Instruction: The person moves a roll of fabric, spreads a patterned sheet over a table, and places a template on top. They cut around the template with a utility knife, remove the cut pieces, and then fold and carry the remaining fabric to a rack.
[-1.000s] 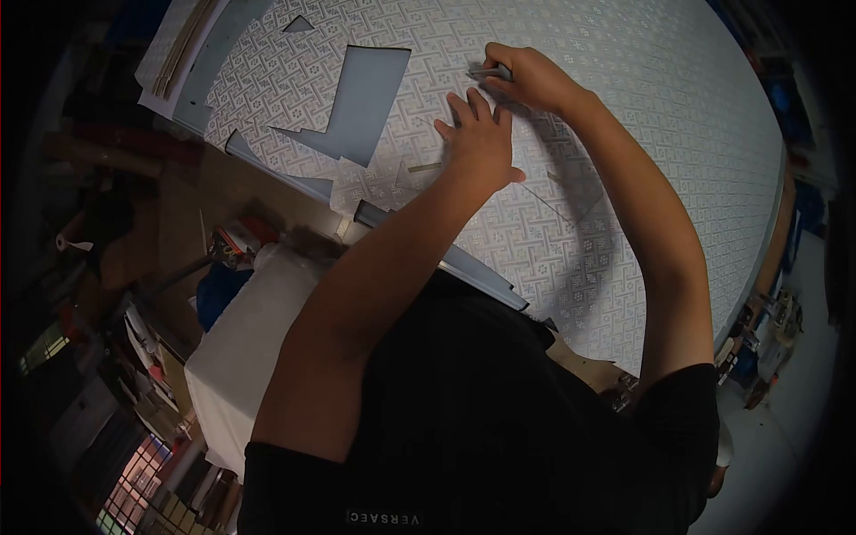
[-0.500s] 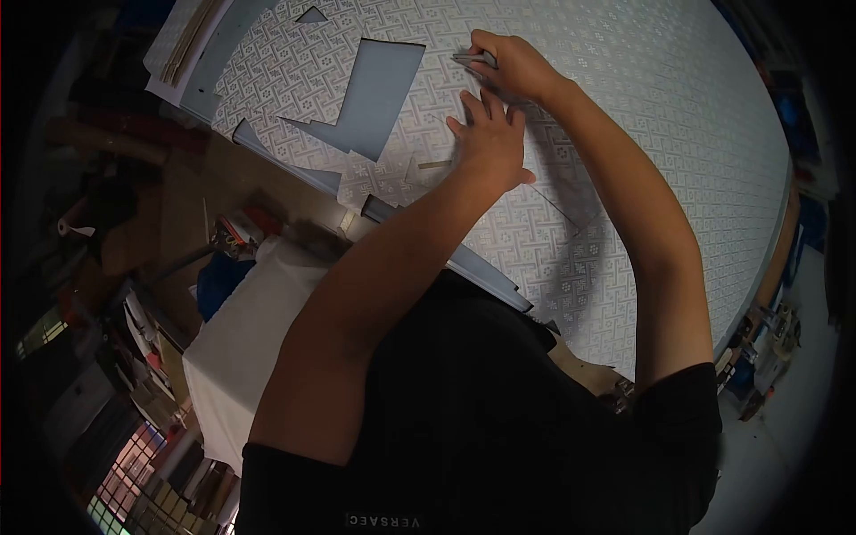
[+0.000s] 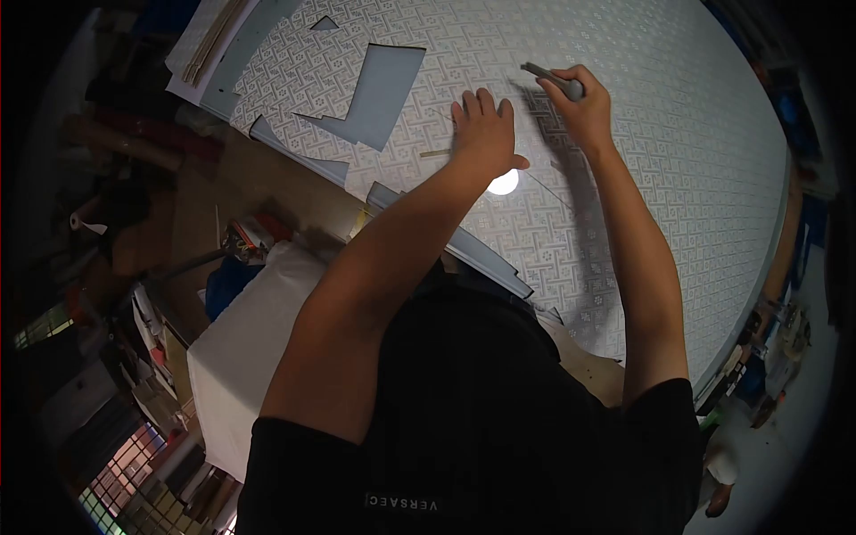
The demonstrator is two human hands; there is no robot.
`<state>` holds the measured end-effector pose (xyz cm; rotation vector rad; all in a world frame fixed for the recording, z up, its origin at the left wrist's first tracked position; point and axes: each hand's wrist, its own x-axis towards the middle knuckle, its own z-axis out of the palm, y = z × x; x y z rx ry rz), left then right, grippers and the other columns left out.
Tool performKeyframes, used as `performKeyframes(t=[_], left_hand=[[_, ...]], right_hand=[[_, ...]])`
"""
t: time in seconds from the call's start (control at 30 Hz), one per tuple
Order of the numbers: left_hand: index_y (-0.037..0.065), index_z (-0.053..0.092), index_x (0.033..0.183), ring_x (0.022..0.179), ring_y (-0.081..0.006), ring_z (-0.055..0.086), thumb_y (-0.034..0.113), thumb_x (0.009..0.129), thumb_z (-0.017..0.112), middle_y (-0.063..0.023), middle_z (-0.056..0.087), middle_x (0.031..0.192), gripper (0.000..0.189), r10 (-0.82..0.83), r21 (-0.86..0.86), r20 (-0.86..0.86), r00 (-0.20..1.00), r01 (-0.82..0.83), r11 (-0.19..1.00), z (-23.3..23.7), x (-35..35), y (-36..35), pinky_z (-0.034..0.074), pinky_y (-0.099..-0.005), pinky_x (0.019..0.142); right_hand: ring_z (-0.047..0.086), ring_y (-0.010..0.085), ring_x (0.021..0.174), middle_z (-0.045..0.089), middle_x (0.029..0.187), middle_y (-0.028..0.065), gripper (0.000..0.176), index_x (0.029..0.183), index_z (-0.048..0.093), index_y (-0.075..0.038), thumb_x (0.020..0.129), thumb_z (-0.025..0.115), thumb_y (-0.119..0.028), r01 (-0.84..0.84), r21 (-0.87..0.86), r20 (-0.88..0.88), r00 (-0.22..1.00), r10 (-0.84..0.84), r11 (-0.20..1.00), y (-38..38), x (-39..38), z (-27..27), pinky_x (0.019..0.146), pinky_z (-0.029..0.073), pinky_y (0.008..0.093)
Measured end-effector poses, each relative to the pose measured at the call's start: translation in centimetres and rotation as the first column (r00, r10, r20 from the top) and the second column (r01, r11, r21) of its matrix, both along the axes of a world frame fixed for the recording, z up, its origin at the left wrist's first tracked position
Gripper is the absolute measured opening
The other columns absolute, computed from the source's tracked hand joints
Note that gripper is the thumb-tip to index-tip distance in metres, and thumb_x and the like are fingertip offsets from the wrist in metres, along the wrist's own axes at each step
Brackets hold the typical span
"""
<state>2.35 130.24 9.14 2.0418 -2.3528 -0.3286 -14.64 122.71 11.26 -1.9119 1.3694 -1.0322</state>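
My left hand lies flat with its fingers spread on the pale patterned sheet that covers the table. Beneath its wrist is a bright round spot of light, and a thin straight edge runs off from the thumb side. My right hand is closed around a short grey pen-like tool, held over the sheet to the right of my left hand. The tool's narrow end points up and left; its exact kind does not show. A thin beige strip lies beside my left wrist.
Angular cutouts in the sheet show the blue-grey surface beneath. Stacked brown-edged layers sit at the upper left. A blue-grey table edge runs near my body. A white cloth-covered block stands at the lower left.
My right hand has moved to the right, away from my left hand, with the grey tool in it. My left hand stays on the sheet. The bright spot has appeared under its wrist.
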Motion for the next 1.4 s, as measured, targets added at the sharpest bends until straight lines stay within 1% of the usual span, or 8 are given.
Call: performKeyframes(t=[0.17, 0.37, 0.47, 0.53, 0.63, 0.77, 1.03, 1.4], left_hand=[[0.001, 0.058, 0.129, 0.123, -0.0353, 0.048, 0.047, 0.075, 0.087, -0.0173, 0.054, 0.129, 0.076, -0.042, 0.041, -0.057, 0.997, 0.045, 0.998, 0.8, -0.8, 1.2, 0.047, -0.0435, 0.103], [0.002, 0.059, 0.131, 0.125, -0.0379, 0.048, 0.044, 0.079, 0.085, -0.0195, 0.055, 0.132, 0.072, -0.181, 0.004, -0.029, 0.983, 0.182, 0.983, 0.2, -1.5, 2.0, 0.05, -0.0421, 0.101], [0.002, 0.054, 0.141, 0.129, -0.0421, 0.046, 0.047, 0.074, 0.086, -0.0233, 0.05, 0.141, 0.086, -0.196, 0.093, 0.026, 0.98, 0.193, 0.977, 1.3, -2.0, 2.5, 0.045, -0.0536, 0.106], [0.003, 0.038, 0.155, 0.14, -0.0519, 0.034, 0.052, 0.068, 0.088, -0.0269, 0.036, 0.156, 0.111, -0.19, 0.244, 0.139, 0.972, 0.153, 0.958, 2.1, -2.3, 2.4, 0.035, -0.0694, 0.11], [0.006, 0.021, 0.163, 0.147, -0.0598, 0.019, 0.054, 0.063, 0.091, -0.0248, 0.02, 0.166, 0.131, -0.167, 0.311, 0.214, 0.963, 0.095, 0.946, 2.3, -2.8, 2.8, 0.025, -0.0785, 0.109], [0.009, 0.013, 0.165, 0.149, -0.0627, 0.008, 0.053, 0.062, 0.093, -0.021, 0.009, 0.17, 0.138, -0.142, 0.39, 0.159, 0.977, 0.07, 0.918, 2.4, -2.6, 2.6, 0.024, -0.0769, 0.111], [0.007, 0.014, 0.163, 0.143, -0.0687, 0.014, 0.059, 0.061, 0.093, -0.0217, 0.011, 0.168, 0.139, -0.148, 0.353, 0.128, 0.981, 0.094, 0.931, 1.8, -2.5, 2.6, 0.045, -0.0717, 0.104], [0.009, 0.011, 0.164, 0.145, -0.0669, 0.01, 0.064, 0.061, 0.091, -0.0238, 0.006, 0.167, 0.141, -0.198, 0.411, 0.181, 0.963, 0.109, 0.905, 2.1, -2.9, 2.2, 0.044, -0.0719, 0.105]], right_hand=[[0.066, 0.0121, 0.082, 0.073, 0.094, 0.0026, 0.017, 0.097, 0.066, -0.003, 0.09, 0.079, -0.012, 0.028, 0.263, 0.15, 0.986, -0.07, 0.964, 8.3, -7.5, 1.1, 0.075, 0.053, 0.0278], [0.07, 0.0222, 0.082, 0.073, 0.093, 0.0106, 0.014, 0.101, 0.065, -0.004, 0.092, 0.074, -0.01, -0.247, 0.361, -0.22, 0.915, 0.339, 0.899, 19.5, -8.6, 1.9, 0.075, 0.055, 0.0332], [0.072, 0.0294, 0.08, 0.073, 0.092, 0.0125, 0.016, 0.101, 0.064, -0.004, 0.09, 0.074, -0.009, -0.23, 0.392, -0.304, 0.881, 0.361, 0.891, 22.8, -6.9, 2.1, 0.072, 0.056, 0.0373], [0.072, 0.0326, 0.08, 0.073, 0.091, 0.0131, 0.017, 0.101, 0.064, -0.005, 0.089, 0.075, -0.009, -0.222, 0.37, -0.327, 0.878, 0.35, 0.902, 23.7, -6.1, 2.2, 0.07, 0.057, 0.0392], [0.071, 0.0334, 0.08, 0.072, 0.089, 0.013, 0.018, 0.102, 0.064, -0.005, 0.088, 0.075, -0.008, -0.23, 0.341, -0.38, 0.853, 0.357, 0.912, 24.4, -5.6, 2.0, 0.069, 0.056, 0.0397], [0.069, 0.0362, 0.082, 0.07, 0.089, 0.0134, 0.02, 0.102, 0.061, -0.006, 0.087, 0.073, -0.008, -0.222, 0.348, -0.414, 0.835, 0.362, 0.911, 24.3, -5.3, 2.3, 0.069, 0.055, 0.043], [0.07, 0.0358, 0.078, 0.071, 0.086, 0.0142, 0.017, 0.1, 0.061, -0.004, 0.088, 0.073, -0.008, -0.173, 0.389, -0.532, 0.76, 0.374, 0.905, 24.5, -4.6, 2.6, 0.066, 0.055, 0.0425], [0.068, 0.0401, 0.079, 0.07, 0.085, 0.0178, 0.014, 0.097, 0.057, -0.003, 0.09, 0.069, -0.007, -0.041, 0.455, -0.601, 0.723, 0.341, 0.89, 24.7, -2.4, 3.5, 0.066, 0.053, 0.0471]])
